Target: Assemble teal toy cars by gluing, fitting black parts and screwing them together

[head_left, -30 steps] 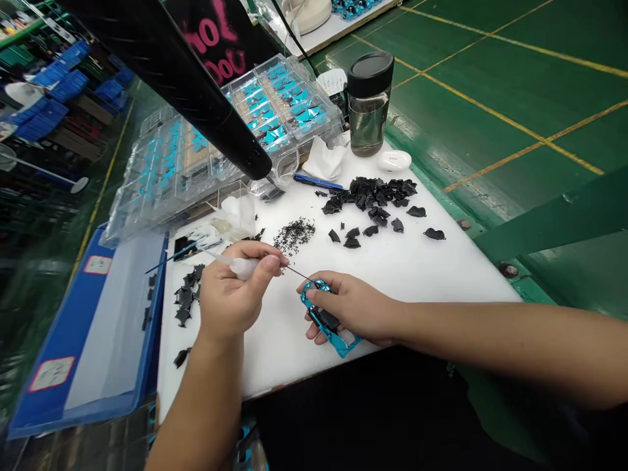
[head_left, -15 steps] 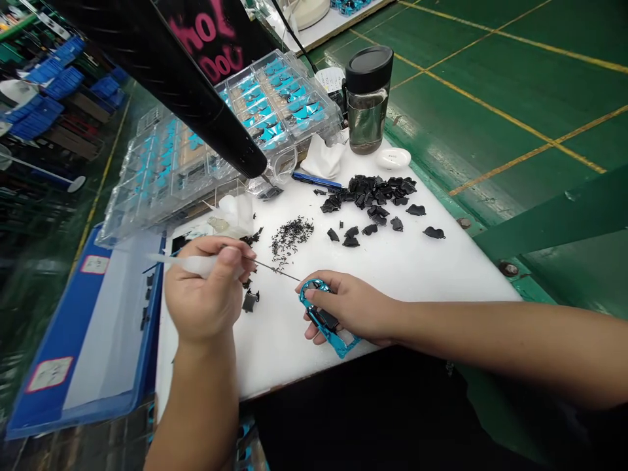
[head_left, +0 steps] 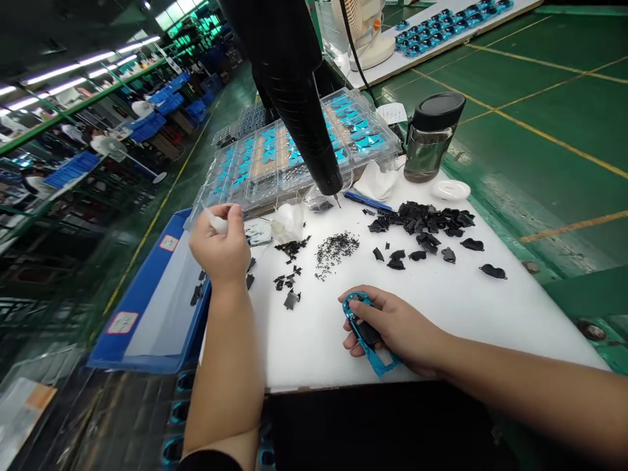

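My left hand (head_left: 220, 245) is closed round a thin tool with a white handle (head_left: 216, 221), raised over the left edge of the white work board. The tool's thin metal shaft cannot be made out now. Near the front edge, my right hand (head_left: 392, 320) grips a shiny blue plastic housing (head_left: 380, 360), with the thumb across its rounded end. A black part (head_left: 367, 332) sits inside the housing. A pile of tiny black screws (head_left: 336, 250) lies beyond and to the left of the right hand. Above the board hangs a black electric screwdriver (head_left: 314, 137), its bit pointing down.
Black plastic pieces (head_left: 426, 222) are heaped on the right of the white board (head_left: 314, 347), and small black parts (head_left: 292, 299) are scattered left. Behind stand clear trays (head_left: 275, 186) of blue parts and a lidded bottle (head_left: 429, 144). A blue bin (head_left: 147, 356) adjoins the left edge.
My left hand has drawn the tool's tip away from the blue housing, moving left and up. My right hand still holds the housing. The head view has swung left and up.
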The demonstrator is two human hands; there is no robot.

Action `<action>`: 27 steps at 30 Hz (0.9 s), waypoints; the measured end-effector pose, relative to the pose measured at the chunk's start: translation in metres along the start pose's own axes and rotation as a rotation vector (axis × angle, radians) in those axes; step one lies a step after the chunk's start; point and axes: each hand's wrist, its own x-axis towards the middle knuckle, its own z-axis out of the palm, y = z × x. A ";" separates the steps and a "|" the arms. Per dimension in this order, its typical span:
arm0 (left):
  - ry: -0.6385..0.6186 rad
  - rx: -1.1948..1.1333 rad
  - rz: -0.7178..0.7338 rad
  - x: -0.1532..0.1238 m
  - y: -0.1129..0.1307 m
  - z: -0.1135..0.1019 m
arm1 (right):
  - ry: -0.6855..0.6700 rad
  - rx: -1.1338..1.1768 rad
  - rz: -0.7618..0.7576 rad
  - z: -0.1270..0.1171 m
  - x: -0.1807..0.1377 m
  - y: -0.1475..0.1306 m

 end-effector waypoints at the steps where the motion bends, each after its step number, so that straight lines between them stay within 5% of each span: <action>1: -0.024 0.009 -0.004 -0.001 -0.001 0.003 | 0.002 -0.002 0.003 0.000 0.000 0.000; 7: -0.258 0.001 -0.183 -0.004 -0.007 0.014 | 0.005 -0.002 -0.001 0.001 0.000 -0.002; 12: 0.071 -0.293 -0.205 -0.003 -0.002 0.002 | 0.012 0.021 0.015 0.002 -0.001 -0.002; 14: 0.094 -0.437 -0.198 -0.008 0.007 -0.005 | 0.017 0.029 0.015 0.001 0.000 -0.002; 17: -0.029 -0.646 -0.212 -0.023 0.026 -0.010 | 0.020 0.046 0.014 0.000 0.000 -0.002; 21: -0.416 -0.847 -0.225 -0.049 0.048 -0.012 | 0.009 0.065 0.014 0.000 0.001 -0.002; 24: -0.660 -0.859 -0.159 -0.061 0.055 -0.013 | 0.007 0.081 0.008 0.000 0.001 -0.002; 27: -0.749 -0.793 -0.079 -0.065 0.055 -0.013 | 0.012 0.087 0.010 0.000 0.001 -0.003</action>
